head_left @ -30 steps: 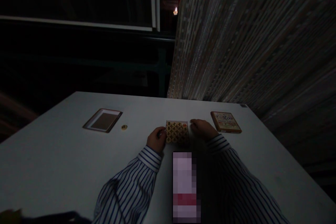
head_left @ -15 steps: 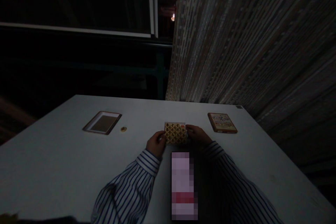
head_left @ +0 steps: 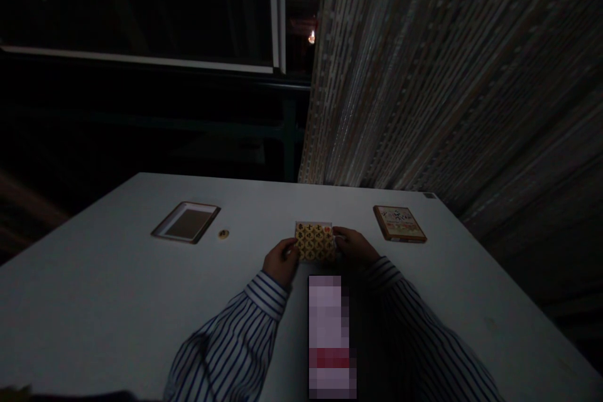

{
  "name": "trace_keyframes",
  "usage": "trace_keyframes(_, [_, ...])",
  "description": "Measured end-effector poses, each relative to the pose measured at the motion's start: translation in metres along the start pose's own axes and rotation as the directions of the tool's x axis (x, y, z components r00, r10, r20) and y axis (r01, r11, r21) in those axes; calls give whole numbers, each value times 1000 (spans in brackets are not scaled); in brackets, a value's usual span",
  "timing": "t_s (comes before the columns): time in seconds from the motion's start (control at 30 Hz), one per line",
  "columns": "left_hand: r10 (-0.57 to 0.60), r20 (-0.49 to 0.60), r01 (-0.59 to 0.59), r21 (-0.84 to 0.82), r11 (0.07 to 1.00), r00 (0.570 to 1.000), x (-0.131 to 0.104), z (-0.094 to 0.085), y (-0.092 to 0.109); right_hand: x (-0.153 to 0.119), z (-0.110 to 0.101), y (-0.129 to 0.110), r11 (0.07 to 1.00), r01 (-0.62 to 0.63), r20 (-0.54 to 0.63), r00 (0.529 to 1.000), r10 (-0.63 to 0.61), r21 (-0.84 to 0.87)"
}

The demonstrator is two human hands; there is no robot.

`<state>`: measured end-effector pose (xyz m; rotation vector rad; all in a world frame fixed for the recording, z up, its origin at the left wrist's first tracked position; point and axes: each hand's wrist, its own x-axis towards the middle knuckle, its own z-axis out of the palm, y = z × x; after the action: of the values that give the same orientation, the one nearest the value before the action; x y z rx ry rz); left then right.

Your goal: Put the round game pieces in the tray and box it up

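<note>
Between my two hands is a small clear tray of Chinese chess pieces (head_left: 314,242), round and wooden, set in rows. Most bear black characters; one at the top right corner is red. My left hand (head_left: 282,259) grips the tray's left edge with fingers closed. On the opposite edge, my right hand (head_left: 355,245) pinches the tray's side. A single chess piece (head_left: 223,234) lies alone on the white table (head_left: 117,289), left of my hands. Whether the tray rests on the table or is slightly raised, I cannot tell.
An open box half (head_left: 162,233) with a pale inside lies on the left. On the right is a brown box lid (head_left: 400,224) with printed characters. A hanging string curtain (head_left: 391,75) stands behind the table. The front middle is blurred out by pixels.
The whole scene sits slightly lower in the picture. Both hands keep their hold on the tray, and the other things on the table stay where they were.
</note>
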<state>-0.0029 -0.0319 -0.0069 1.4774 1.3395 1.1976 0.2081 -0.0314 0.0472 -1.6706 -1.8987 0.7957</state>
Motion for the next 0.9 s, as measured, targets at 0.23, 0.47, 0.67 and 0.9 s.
trace_keyframes(0.23, [3,65,-5,31,999,998,-1,-8,8,0,-3,-4,993,-22,-26,999,19,-119])
trace_keyframes(0.47, [23,4,-24,60,998,1000,-2,-21,17,0,-16,-12,967,-25,-128,992,-8,-252])
trace_keyframes(0.67, [79,-37,-74,115,991,996,2,-54,29,4,-21,-26,962,36,-159,984,-81,-270])
trace_keyframes(0.9, [94,-104,-70,219,973,990,10,-91,36,12,-17,-56,949,138,-108,979,-174,-282])
